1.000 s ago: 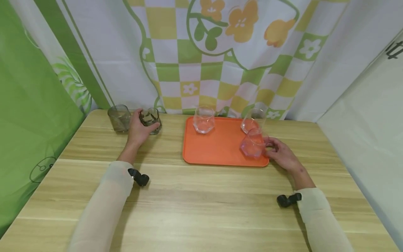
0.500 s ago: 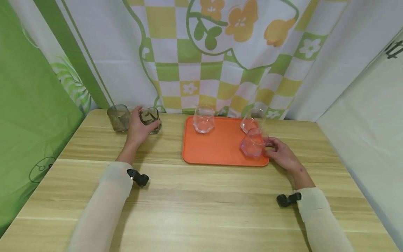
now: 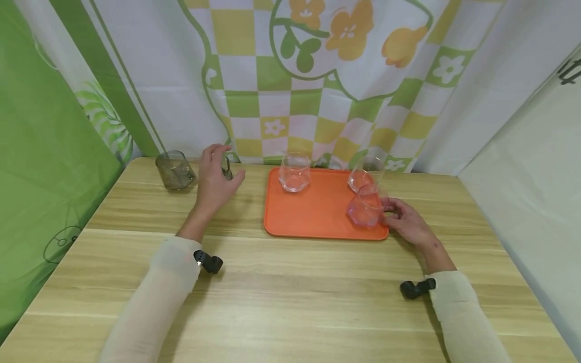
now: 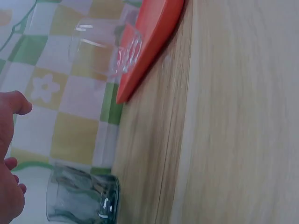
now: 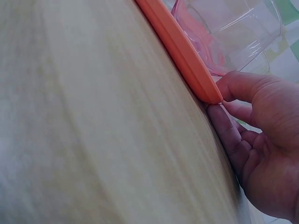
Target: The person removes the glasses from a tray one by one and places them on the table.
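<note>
My left hand [image 3: 214, 176] is raised with fingers and thumb spread, in front of a small dark-tinted glass [image 3: 227, 169] that it mostly hides in the head view. The left wrist view shows that glass [image 4: 83, 196] standing apart from the thumb. My right hand [image 3: 407, 222] pinches the right edge of an orange tray [image 3: 313, 217]; in the right wrist view thumb and fingers meet around the tray's rim [image 5: 198, 74]. Right beside those fingers a pink-tinted glass [image 3: 363, 214] stands on the tray. Two clear glasses, one back left [image 3: 295, 176] and one back right [image 3: 363, 176], also stand there.
Another dark-tinted glass [image 3: 174, 171] stands at the table's back left, left of my left hand. A patterned curtain [image 3: 290, 116] hangs along the back edge of the wooden table [image 3: 299, 297]. A white wall or sheet [image 3: 535, 176] borders the right side.
My left hand has let go of the small dark-tinted glass and moved a little to the right, its fingers spreading. The right hand and the tray have stayed in place.
</note>
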The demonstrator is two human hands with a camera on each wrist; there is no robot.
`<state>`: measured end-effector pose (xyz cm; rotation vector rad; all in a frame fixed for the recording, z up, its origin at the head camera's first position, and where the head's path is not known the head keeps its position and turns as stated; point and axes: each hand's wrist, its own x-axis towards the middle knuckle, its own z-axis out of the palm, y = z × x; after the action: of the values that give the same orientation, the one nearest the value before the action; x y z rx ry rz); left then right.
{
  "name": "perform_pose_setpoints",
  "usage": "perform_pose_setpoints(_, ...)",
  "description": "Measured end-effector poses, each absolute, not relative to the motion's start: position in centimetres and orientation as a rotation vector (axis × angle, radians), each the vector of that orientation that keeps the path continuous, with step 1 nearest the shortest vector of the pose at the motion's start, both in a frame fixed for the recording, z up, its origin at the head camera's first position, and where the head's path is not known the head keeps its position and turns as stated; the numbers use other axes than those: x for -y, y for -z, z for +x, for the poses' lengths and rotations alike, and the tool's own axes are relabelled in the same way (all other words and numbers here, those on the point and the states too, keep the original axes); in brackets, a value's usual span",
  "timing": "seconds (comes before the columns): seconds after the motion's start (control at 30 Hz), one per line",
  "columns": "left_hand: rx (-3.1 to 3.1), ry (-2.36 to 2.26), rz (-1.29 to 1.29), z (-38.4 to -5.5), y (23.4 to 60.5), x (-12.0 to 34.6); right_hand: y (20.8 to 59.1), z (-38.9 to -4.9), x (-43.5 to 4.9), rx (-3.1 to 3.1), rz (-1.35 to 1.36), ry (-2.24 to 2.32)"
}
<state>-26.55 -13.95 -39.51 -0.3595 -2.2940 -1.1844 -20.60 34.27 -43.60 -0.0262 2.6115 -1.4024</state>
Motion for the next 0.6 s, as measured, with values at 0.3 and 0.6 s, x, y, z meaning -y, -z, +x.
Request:
perform_pose_setpoints(0.3,2.433,1.282,-0.413,-26.3,39.4,11.0,43.7,-20.6,-34.5,-2.597,-0.033,1.434)
perform_pose_setpoints(0.6,2.513,1.336,-0.491,-26.6,40.7,7.9,43.8,-20.7,-34.5,-2.599,-0.039,1.419)
